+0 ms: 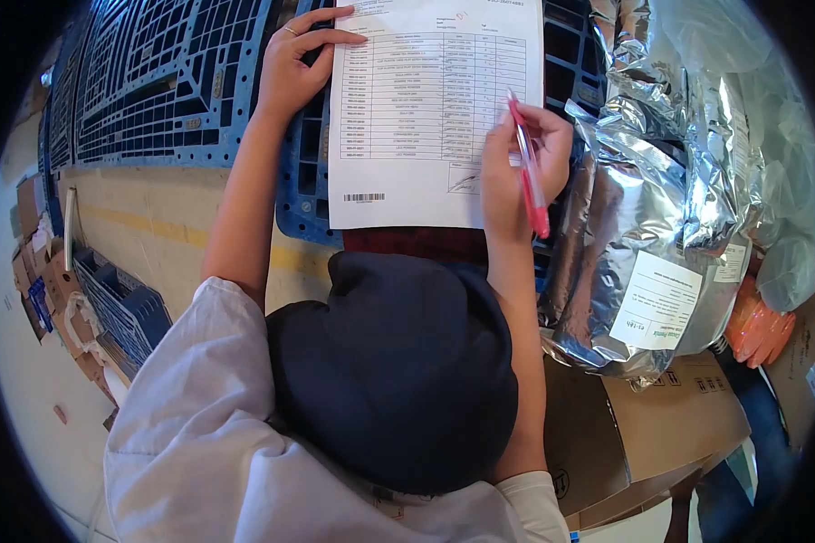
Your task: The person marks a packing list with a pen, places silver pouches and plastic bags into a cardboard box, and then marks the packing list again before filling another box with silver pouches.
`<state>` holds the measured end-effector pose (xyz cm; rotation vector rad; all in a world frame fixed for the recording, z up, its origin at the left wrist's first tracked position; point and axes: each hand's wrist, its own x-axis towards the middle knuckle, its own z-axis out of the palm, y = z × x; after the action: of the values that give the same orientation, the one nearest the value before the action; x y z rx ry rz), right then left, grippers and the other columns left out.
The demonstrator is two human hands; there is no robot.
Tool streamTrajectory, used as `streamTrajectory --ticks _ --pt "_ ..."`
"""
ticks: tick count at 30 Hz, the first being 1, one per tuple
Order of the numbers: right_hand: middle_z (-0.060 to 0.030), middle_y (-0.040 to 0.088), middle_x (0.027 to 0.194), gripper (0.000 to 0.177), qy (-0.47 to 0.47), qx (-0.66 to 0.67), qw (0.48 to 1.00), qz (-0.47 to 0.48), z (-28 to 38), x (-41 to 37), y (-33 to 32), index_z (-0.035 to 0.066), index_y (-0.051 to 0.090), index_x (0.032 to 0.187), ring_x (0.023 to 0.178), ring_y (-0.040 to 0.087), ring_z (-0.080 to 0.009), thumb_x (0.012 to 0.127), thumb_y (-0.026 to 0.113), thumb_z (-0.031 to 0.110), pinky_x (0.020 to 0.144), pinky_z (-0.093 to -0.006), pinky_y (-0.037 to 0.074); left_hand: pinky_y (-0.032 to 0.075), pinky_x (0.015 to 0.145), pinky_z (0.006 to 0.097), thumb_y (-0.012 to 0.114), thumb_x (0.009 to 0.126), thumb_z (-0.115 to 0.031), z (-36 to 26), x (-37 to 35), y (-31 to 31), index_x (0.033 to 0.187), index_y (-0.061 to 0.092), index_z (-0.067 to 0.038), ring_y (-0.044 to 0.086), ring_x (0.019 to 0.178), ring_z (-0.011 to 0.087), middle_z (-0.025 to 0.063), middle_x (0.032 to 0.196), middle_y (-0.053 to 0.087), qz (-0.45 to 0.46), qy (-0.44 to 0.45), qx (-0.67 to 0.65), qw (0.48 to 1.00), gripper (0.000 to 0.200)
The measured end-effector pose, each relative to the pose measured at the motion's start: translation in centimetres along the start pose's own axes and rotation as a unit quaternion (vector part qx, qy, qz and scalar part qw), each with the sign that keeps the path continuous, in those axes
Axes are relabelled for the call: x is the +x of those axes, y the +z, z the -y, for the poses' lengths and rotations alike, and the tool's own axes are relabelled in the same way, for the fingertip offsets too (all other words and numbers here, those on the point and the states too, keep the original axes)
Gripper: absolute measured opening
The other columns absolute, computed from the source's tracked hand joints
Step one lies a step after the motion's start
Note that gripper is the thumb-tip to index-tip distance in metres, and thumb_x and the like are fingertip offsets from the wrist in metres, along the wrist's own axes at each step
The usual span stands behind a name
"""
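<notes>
A printed sheet with a table and a barcode (407, 201) lies over a blue slatted plastic pallet (301, 195). My left hand (294, 65), with a ring on one finger, rests at the sheet's upper left edge, thumb and fingers spread apart. Over the sheet's right side, my right hand (501, 185) is closed round a pink pen (539, 217), its tip pointing up toward the table's right columns. Dark rounded cloth shaped like a cap (394, 371) fills the space between the forearms and hides what lies beneath.
Silver foil bags (607, 208) with white labels stand right of the sheet, beside clear plastic bags (788, 267). An orange glove (759, 328) and a cardboard box (688, 416) sit lower right, near a person's jeans-clad leg (768, 439). Blue crates (122, 303) stand left; more pallets (167, 81) are behind.
</notes>
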<state>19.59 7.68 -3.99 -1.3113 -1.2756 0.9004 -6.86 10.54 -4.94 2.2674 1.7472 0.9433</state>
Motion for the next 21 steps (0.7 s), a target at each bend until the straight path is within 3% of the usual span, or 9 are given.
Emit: streamTrajectory --ticks 4,9,16,19,21 --pt "-0.0078 0.057 0.083 0.018 -0.003 0.024 0.999 -0.047 -1.6 -0.8 -0.6 -0.001 0.053 0.093 0.071 0.056 -0.0109 0.078 0.063 -0.001 0.065 -0.0223 0.046 0.047 0.088 0.0278 0.058 0.078 -0.002 0.2 -0.2 -0.1 0.09 0.074 -0.014 0.061 0.102 0.0184 0.0034 0.113 0.065 0.004 -0.01 -0.006 1.0 0.023" --pt "-0.0091 0.056 0.083 0.018 -0.02 0.03 0.999 0.011 -1.5 -0.8 -0.7 -0.002 0.052 0.091 0.071 0.056 -0.0127 0.076 0.062 -0.002 0.065 -0.0237 0.047 0.048 0.086 0.0274 0.058 0.079 -0.002 0.1 0.0 0.1 0.089 0.073 -0.013 0.061 0.101 0.018 0.0039 0.112 0.065 -0.002 0.0 0.008 1.0 0.022" --pt "-0.0104 0.056 0.078 0.018 -0.053 0.01 0.998 0.023 -1.9 -0.9 -0.8 -0.001 0.052 0.088 0.066 0.056 -0.0147 0.073 0.063 -0.002 0.063 -0.0243 0.047 0.048 0.085 0.0267 0.057 0.08 -0.002 0.0 -0.1 0.2 0.089 0.073 -0.012 0.061 0.1 0.0187 0.0046 0.112 0.065 -0.006 -0.018 -0.002 1.0 0.021" --pt "-0.0092 0.056 0.073 0.017 -0.031 -0.009 0.999 0.029 -1.0 -1.5 -0.8 0.0 0.052 0.086 0.062 0.055 -0.0152 0.073 0.063 -0.001 0.061 -0.0253 0.047 0.048 0.086 0.0269 0.058 0.08 -0.002 -0.1 0.0 0.1 0.089 0.073 -0.012 0.061 0.1 0.0188 0.0048 0.111 0.065 -0.007 -0.013 0.013 1.0 0.021" --pt "-0.0092 0.055 0.071 0.017 0.043 0.034 0.999 0.003 -0.2 -2.3 -0.8 0.0 0.052 0.084 0.061 0.056 -0.0152 0.072 0.064 -0.001 0.061 -0.0254 0.048 0.048 0.086 0.0271 0.058 0.08 -0.002 0.1 0.1 0.1 0.089 0.073 -0.012 0.061 0.1 0.0188 0.0049 0.111 0.065 -0.007 -0.013 0.004 1.0 0.021"
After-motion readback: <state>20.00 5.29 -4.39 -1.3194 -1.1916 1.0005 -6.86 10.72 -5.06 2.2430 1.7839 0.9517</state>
